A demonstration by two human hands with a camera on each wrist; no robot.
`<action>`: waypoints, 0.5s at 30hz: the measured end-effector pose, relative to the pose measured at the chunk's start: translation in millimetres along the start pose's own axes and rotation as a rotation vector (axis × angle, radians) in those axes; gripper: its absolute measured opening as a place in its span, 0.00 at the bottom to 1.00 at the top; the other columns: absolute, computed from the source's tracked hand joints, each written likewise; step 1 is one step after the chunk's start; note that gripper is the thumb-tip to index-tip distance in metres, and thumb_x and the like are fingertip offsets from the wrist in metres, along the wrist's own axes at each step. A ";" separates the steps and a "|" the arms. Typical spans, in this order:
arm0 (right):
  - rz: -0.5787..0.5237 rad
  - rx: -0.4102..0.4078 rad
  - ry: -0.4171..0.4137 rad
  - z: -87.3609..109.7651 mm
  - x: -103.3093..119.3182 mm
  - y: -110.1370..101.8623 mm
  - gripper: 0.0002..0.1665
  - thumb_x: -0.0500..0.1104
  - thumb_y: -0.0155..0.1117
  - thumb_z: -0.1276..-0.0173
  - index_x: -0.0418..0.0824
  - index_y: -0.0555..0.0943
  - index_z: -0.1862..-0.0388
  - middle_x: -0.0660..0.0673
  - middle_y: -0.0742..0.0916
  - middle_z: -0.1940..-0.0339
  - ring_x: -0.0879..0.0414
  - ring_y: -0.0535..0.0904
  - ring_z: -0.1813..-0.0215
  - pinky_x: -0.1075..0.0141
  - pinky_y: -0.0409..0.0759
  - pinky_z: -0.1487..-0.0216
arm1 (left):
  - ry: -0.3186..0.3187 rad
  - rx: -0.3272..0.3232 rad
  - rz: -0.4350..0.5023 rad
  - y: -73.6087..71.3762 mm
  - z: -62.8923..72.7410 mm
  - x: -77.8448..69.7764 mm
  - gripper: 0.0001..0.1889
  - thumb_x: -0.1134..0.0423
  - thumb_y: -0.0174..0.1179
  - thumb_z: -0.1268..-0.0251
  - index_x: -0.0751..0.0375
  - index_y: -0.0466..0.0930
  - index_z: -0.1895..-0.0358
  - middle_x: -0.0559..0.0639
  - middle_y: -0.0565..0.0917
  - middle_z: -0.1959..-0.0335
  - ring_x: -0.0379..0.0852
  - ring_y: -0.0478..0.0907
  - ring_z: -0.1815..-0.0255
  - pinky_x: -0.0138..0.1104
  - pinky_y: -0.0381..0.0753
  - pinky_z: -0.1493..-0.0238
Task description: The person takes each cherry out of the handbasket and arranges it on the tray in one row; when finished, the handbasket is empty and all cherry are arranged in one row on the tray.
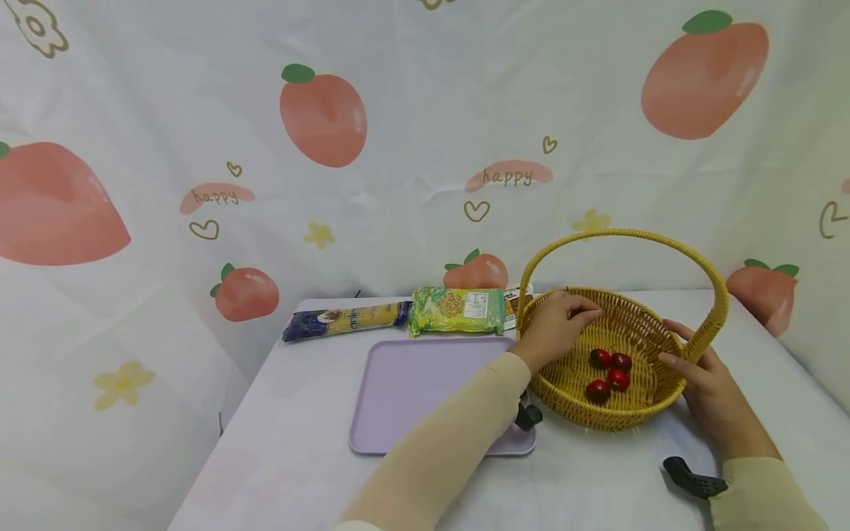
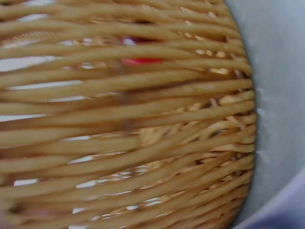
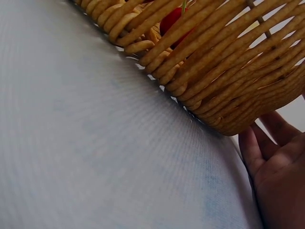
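Wicker basket [image 3: 228, 90] toward the tabletop's [image 1: 285, 420] right edge: probably light, springy.
Your right hand [image 1: 716, 394] grips its rim [image 1: 611, 414], a sound hold; your left hand's [image 1: 553, 330] grasp can't be told.

head: forward/down, table [image 1: 285, 435] | left wrist: close, basket [image 2: 119, 85] | right wrist: low, tilted, near | shared: basket
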State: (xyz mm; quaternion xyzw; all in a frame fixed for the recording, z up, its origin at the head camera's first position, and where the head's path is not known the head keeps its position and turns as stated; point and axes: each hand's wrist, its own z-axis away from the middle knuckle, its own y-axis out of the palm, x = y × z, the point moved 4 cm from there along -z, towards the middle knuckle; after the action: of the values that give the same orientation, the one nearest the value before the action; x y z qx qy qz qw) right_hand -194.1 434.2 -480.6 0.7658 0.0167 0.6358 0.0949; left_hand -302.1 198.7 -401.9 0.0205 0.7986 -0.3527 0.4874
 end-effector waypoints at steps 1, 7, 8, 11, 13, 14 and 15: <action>-0.001 0.000 0.000 0.3 -0.5 0.5 0.36 0.33 0.53 0.13 0.55 0.65 0.13 0.59 0.77 0.30 0.67 0.75 0.33 0.75 0.70 0.41 | 0.003 0.008 0.014 -2.8 3.1 -1.8 0.12 0.54 0.62 0.15 0.51 0.91 0.42 0.38 0.79 0.51 0.34 0.76 0.57 0.28 0.77 0.56; 0.007 0.000 0.005 1.5 -0.8 1.5 0.37 0.34 0.53 0.13 0.55 0.64 0.12 0.58 0.77 0.29 0.67 0.74 0.33 0.75 0.68 0.40 | -0.008 0.080 0.167 -22.9 26.1 -17.9 0.12 0.64 0.68 0.20 0.52 0.86 0.40 0.37 0.82 0.55 0.37 0.85 0.62 0.28 0.84 0.61; 0.012 -0.002 0.008 1.6 -0.7 1.5 0.37 0.35 0.54 0.13 0.56 0.63 0.11 0.58 0.76 0.28 0.68 0.74 0.32 0.76 0.68 0.40 | 0.002 0.086 0.174 -26.7 29.9 -20.2 0.12 0.64 0.69 0.21 0.53 0.86 0.40 0.36 0.83 0.56 0.36 0.85 0.61 0.28 0.84 0.60; 0.022 -0.001 0.008 1.6 -0.3 1.5 0.37 0.35 0.54 0.12 0.56 0.62 0.11 0.57 0.74 0.27 0.67 0.73 0.32 0.76 0.66 0.39 | 0.040 0.088 0.182 -38.9 41.6 -22.7 0.11 0.61 0.71 0.22 0.53 0.86 0.42 0.36 0.83 0.58 0.34 0.82 0.61 0.27 0.82 0.58; 0.025 0.001 0.006 2.0 0.1 2.3 0.37 0.36 0.54 0.12 0.56 0.62 0.10 0.56 0.74 0.27 0.68 0.72 0.32 0.77 0.66 0.39 | 0.066 0.084 0.189 -47.5 48.8 -20.9 0.10 0.60 0.71 0.22 0.54 0.88 0.43 0.34 0.83 0.56 0.34 0.78 0.61 0.27 0.79 0.59; 0.022 0.004 0.002 1.9 0.2 2.6 0.37 0.36 0.54 0.12 0.55 0.62 0.11 0.56 0.74 0.27 0.68 0.72 0.32 0.77 0.66 0.40 | 0.069 0.082 0.210 -51.9 53.1 -19.5 0.10 0.61 0.71 0.22 0.54 0.89 0.43 0.35 0.83 0.56 0.34 0.77 0.62 0.27 0.79 0.60; 0.019 0.008 -0.002 2.0 0.0 2.9 0.37 0.36 0.53 0.12 0.55 0.62 0.11 0.56 0.74 0.27 0.68 0.72 0.32 0.77 0.66 0.40 | 0.071 0.077 0.224 -56.4 57.4 -17.6 0.09 0.63 0.71 0.22 0.54 0.90 0.44 0.36 0.83 0.56 0.35 0.77 0.63 0.28 0.78 0.61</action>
State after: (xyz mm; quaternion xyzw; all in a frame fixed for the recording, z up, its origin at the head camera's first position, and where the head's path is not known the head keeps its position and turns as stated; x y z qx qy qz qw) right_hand -192.4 431.0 -480.4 0.7671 0.0120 0.6357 0.0855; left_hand -270.2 128.4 -373.1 0.1408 0.7939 -0.3256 0.4939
